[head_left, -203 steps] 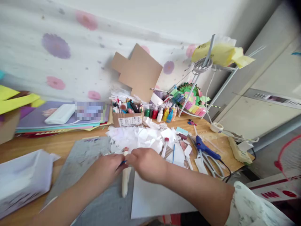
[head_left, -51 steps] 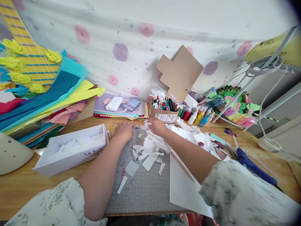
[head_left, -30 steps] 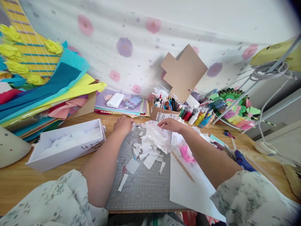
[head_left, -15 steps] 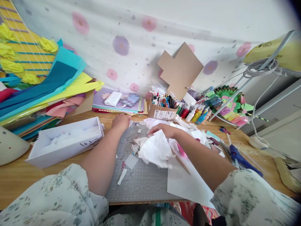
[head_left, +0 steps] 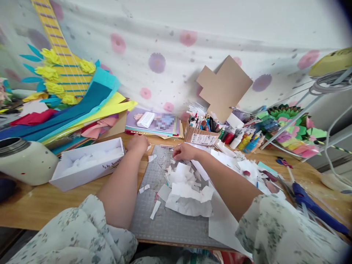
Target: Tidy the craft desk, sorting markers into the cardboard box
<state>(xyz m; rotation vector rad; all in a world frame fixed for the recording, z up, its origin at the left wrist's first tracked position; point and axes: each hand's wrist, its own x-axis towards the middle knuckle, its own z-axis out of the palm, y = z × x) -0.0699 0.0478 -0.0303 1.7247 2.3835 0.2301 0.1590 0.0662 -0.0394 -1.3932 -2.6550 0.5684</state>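
Observation:
At the far left corner of the grey cutting mat (head_left: 154,227), my left hand (head_left: 138,143) rests with its fingers curled downward. A small white paper scrap (head_left: 149,147) shows beside those fingers; whether they grip anything is hidden. My right hand (head_left: 183,151) is over the far part of the mat, thumb and fingers pinched together at a tiny paper scrap (head_left: 172,161). Below it lies a heap of torn white paper (head_left: 183,176), with a larger crumpled white sheet (head_left: 189,201) at its near side. Loose white strips (head_left: 155,209) are scattered left of the heap.
A white box (head_left: 85,178) of white scraps stands left of the mat. Behind are a cardboard box of pens (head_left: 203,138) and paint bottles (head_left: 236,140). More paper pieces (head_left: 247,167) and a blue-handled glue gun (head_left: 316,209) lie right. A cream jar (head_left: 27,161) stands far left.
The view has turned left. My right hand has let go of the crumpled sheet, which now lies nearer me on the mat. My left hand has shifted slightly left.

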